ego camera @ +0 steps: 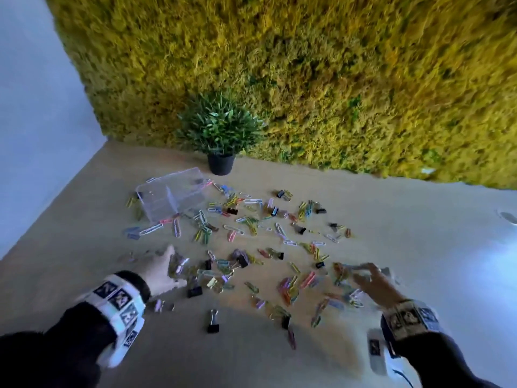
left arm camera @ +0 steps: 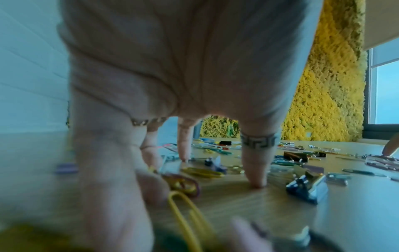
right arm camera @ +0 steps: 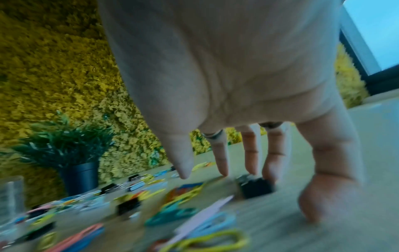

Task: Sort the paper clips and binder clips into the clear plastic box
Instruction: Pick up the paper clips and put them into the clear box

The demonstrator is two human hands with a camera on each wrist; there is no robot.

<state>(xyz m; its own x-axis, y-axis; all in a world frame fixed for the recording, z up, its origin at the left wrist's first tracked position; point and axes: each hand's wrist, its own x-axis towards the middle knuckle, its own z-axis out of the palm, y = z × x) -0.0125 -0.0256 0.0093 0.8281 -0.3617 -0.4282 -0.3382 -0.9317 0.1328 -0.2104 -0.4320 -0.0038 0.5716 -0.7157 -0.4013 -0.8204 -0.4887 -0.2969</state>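
Note:
Several coloured paper clips [ego camera: 251, 228] and black binder clips [ego camera: 213, 322] lie scattered over the wooden table [ego camera: 84, 219]. The clear plastic box [ego camera: 170, 196] with dividers stands at the back left. My left hand [ego camera: 165, 268] is spread palm down at the pile's left edge; its straight fingertips [left arm camera: 255, 183] touch the table among clips [left arm camera: 187, 184]. My right hand [ego camera: 369, 278] is spread over the clips at the right; its fingers [right arm camera: 222, 163] reach down beside a black binder clip [right arm camera: 255, 187]. Neither hand holds anything that I can see.
A potted green plant [ego camera: 221, 133] stands behind the box against a yellow-green moss wall [ego camera: 307, 79]. A window [left arm camera: 384, 85] shows at the far right. Bare table lies near the front edge [ego camera: 195, 359].

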